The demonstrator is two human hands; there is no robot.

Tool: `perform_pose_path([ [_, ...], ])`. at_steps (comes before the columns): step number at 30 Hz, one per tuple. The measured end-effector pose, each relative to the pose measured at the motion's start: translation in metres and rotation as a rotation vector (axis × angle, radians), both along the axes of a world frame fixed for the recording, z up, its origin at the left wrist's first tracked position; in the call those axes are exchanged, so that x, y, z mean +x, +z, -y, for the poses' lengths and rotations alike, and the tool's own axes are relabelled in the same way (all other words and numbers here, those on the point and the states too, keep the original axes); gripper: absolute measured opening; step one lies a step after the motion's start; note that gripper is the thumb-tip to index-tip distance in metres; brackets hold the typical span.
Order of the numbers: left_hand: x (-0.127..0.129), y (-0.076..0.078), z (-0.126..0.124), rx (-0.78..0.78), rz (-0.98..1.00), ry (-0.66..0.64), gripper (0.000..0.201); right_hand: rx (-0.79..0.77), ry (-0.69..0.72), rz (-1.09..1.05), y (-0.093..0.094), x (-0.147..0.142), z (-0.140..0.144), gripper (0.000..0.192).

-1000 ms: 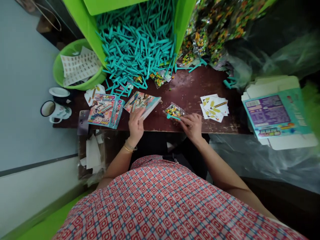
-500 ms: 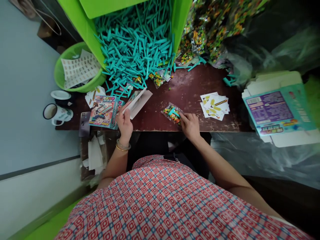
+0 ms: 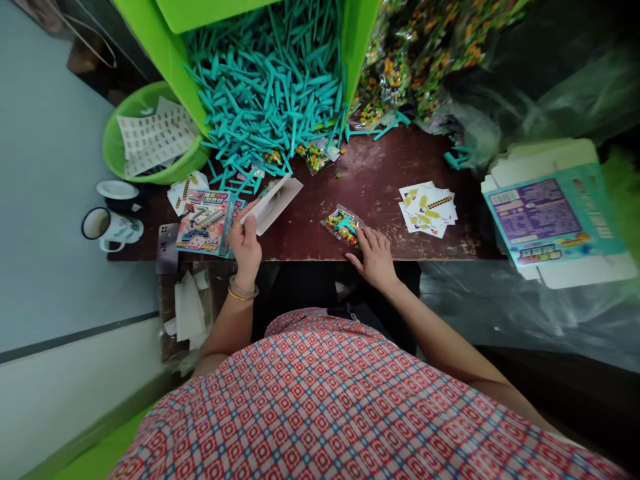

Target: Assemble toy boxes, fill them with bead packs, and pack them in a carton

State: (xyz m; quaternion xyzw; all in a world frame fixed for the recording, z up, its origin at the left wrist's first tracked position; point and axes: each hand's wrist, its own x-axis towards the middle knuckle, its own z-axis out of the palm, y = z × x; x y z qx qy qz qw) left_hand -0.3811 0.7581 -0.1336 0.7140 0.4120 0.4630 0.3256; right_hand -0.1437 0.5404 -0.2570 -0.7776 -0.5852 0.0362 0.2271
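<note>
Head view, only camera. The left hand [image 3: 246, 241] grips a small flat printed carton [image 3: 273, 201] by its near end, fingers closed on it, the carton tilted up with its open end facing toward the person's right. Just left of that hand, a stack of finished printed cartons [image 3: 205, 222] lies on the dark worn wooden table [image 3: 375, 180].

The right hand [image 3: 375, 252] rests at the table's near edge, fingers bent and pressing on a clear plastic packet of small coloured bricks [image 3: 343, 225], on which lies a teal plastic tool [image 3: 349, 229]. Whether the fingers pinch the packet or only pin it cannot be told. Packet and carton lie near each other but apart, with bare table between them.

Beyond the hands: a heap of teal plastic tools [image 3: 270, 100] spilling from a bright green bin [image 3: 165, 47], a pile of clear brick packets [image 3: 400, 67] at the back right, a loose stack of white printed leaflets [image 3: 427, 210] right of the packet, a green round basin holding sheets [image 3: 150, 133], a white enamel mug [image 3: 105, 227], and a large flat blue-and-purple carton blank [image 3: 550, 220].

Judgement: packet and tool are best gathered as one, held flat, with the carton mouth kept squared open so that nothing snags on the flaps.
</note>
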Motion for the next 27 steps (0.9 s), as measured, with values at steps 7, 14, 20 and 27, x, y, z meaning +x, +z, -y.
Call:
perform_pose_path([
  [7,-0.003,0.003,0.002,-0.020,0.024,-0.015,0.054,0.015,-0.052,0.025,-0.005,-0.001,-0.002,0.058],
  [14,-0.003,0.001,0.003,0.024,-0.007,-0.021,0.049,-0.011,-0.084,-0.046,-0.004,0.005,-0.005,0.051],
  [20,-0.001,-0.022,0.030,-0.014,-0.385,-0.438,0.037,0.222,-0.408,-0.491,0.019,0.047,-0.028,0.051],
  [27,0.065,-0.042,0.076,-0.641,0.144,-0.418,0.049,0.344,0.057,-0.247,0.064,-0.049,-0.045,0.053],
])
